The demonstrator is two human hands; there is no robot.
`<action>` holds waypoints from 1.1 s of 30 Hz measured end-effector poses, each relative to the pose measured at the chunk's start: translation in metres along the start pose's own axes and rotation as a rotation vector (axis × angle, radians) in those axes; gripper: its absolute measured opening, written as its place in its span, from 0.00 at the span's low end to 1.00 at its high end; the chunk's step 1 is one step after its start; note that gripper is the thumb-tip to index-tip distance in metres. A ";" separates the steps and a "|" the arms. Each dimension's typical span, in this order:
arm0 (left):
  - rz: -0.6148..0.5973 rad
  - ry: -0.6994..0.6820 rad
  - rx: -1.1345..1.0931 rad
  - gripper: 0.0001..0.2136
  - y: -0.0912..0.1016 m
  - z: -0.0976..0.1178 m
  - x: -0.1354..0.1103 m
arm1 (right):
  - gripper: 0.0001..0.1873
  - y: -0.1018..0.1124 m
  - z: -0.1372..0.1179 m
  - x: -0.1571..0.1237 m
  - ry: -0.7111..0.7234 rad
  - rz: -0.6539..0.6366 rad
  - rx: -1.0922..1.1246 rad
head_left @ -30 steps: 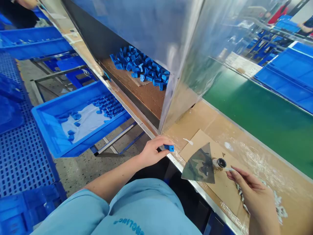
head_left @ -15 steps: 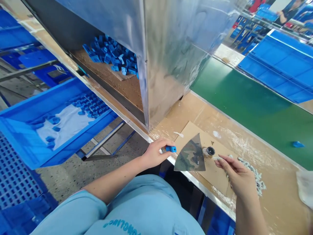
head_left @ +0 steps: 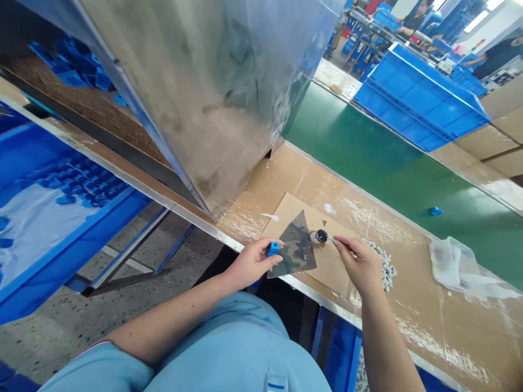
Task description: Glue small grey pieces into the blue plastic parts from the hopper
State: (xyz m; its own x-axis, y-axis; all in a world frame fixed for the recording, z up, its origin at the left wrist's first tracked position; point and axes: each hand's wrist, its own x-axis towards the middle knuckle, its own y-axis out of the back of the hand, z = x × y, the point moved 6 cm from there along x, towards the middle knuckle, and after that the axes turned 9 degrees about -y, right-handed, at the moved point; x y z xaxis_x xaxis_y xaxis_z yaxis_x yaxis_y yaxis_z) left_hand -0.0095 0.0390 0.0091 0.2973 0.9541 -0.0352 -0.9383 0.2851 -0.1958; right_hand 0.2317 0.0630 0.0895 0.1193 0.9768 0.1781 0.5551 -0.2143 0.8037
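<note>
My left hand (head_left: 249,265) is closed on a small blue plastic block (head_left: 273,249), pinched between thumb and fingers over the table's near edge. Just right of it lies a camouflage-patterned triangular sheet (head_left: 293,251) on cardboard (head_left: 333,267). A small open jar (head_left: 321,236) with dark contents stands by the sheet's right side. My right hand (head_left: 359,265) pinches a thin, pale stick-like piece (head_left: 332,238), its tip at the jar's rim. Partly behind that hand is a pile of small pale pieces (head_left: 387,267).
A large metal housing (head_left: 212,109) stands at left, with blue blocks (head_left: 77,62) inside. Below it, a blue tray (head_left: 122,209) holds rows of blocks. A green conveyor belt (head_left: 368,158) runs behind the table, carrying a blue piece (head_left: 436,211). A plastic bag (head_left: 453,261) lies right.
My view has swung to the right. My right hand has brought the pale piece to the jar's rim. The blue block in my left hand is turned and now nearer the camouflage sheet.
</note>
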 end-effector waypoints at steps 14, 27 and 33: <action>0.041 0.023 -0.170 0.13 -0.014 -0.002 0.002 | 0.18 -0.005 -0.015 0.001 0.280 -0.055 -0.295; 0.028 -0.129 -0.013 0.12 -0.013 -0.004 0.004 | 0.17 0.001 -0.019 0.004 0.247 -0.010 -0.264; 0.029 -0.230 0.067 0.11 -0.013 0.003 0.005 | 0.17 -0.004 -0.016 0.003 0.218 -0.077 -0.201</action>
State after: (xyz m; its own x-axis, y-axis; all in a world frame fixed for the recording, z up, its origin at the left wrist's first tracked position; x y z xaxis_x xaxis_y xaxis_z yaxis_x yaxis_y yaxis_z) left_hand 0.0039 0.0407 0.0145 0.2291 0.9555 0.1857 -0.9577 0.2554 -0.1325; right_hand 0.2166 0.0668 0.0960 -0.1084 0.9710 0.2129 0.3792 -0.1576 0.9118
